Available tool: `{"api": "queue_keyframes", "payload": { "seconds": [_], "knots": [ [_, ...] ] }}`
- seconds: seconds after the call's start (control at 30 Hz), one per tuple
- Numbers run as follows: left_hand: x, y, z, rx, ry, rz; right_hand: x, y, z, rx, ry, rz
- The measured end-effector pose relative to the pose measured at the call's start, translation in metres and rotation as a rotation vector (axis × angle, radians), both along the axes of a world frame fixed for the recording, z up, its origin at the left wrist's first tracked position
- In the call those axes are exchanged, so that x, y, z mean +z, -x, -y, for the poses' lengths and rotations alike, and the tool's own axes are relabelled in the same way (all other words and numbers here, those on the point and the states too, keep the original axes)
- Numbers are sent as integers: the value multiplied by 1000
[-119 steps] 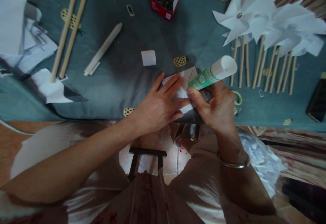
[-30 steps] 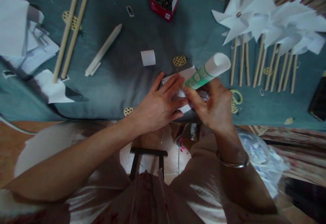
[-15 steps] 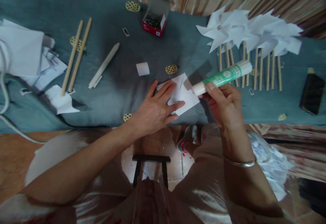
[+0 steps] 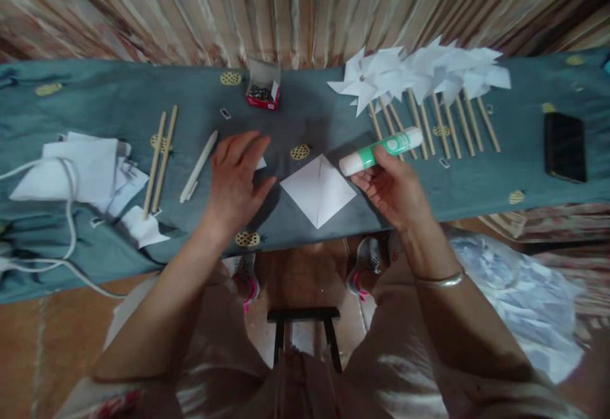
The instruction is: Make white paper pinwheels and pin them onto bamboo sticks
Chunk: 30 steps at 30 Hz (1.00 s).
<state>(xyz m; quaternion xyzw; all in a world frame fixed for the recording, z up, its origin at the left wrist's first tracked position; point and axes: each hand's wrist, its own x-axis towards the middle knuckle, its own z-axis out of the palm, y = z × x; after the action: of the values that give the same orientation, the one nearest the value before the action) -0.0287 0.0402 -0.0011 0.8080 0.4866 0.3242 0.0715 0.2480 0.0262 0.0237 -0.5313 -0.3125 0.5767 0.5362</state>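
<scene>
In my right hand point(image 4: 388, 180) is a green and white glue stick point(image 4: 381, 152), held at a slant with its white end toward the paper. A white square of paper point(image 4: 318, 191) lies in front of me, turned cornerwise, with a slit or crease line at its far corner. My left hand point(image 4: 238, 174) is off the paper, to its left, with fingers apart and nothing seen in them. Beneath its fingers a small white paper piece point(image 4: 261, 163) is mostly hidden. A pale pen point(image 4: 199, 166) lies just left of that hand.
Several paper pinwheels point(image 4: 419, 75) on sticks lie at the back right. A red box point(image 4: 263, 91) of small metal pieces stands at the back. Two wooden sticks point(image 4: 159, 161), stacked paper point(image 4: 79, 168) and a white cable point(image 4: 71, 215) are left; a phone point(image 4: 565, 147) is far right.
My left hand has lifted off the paper square and moved left over the small paper piece. The glue stick stays in my right hand. The camera view has shifted, showing more of the curtain.
</scene>
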Motion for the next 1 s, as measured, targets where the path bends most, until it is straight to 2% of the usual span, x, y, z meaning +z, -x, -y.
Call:
{"api": "queue_keyframes", "payload": {
  "seconds": [0.1,0.17,0.3,0.4,0.47,0.67,1.0],
  "knots": [
    [-11,10,-8,55,94,-7,1,3,0,15,28,-28],
    [-14,11,-9,76,117,22,1,5,-1,21,39,-47],
    [-3,0,-2,68,126,135,0,11,-2,-3,38,-121],
    [8,-17,9,12,225,257,0,17,-2,11,42,-211],
    [11,-28,14,-24,221,307,0,21,-3,32,38,-264],
    [9,-47,15,-69,222,375,2,30,-2,68,44,-323],
    [4,-51,14,-52,282,514,1,34,-2,95,32,-289]
  ]
}}
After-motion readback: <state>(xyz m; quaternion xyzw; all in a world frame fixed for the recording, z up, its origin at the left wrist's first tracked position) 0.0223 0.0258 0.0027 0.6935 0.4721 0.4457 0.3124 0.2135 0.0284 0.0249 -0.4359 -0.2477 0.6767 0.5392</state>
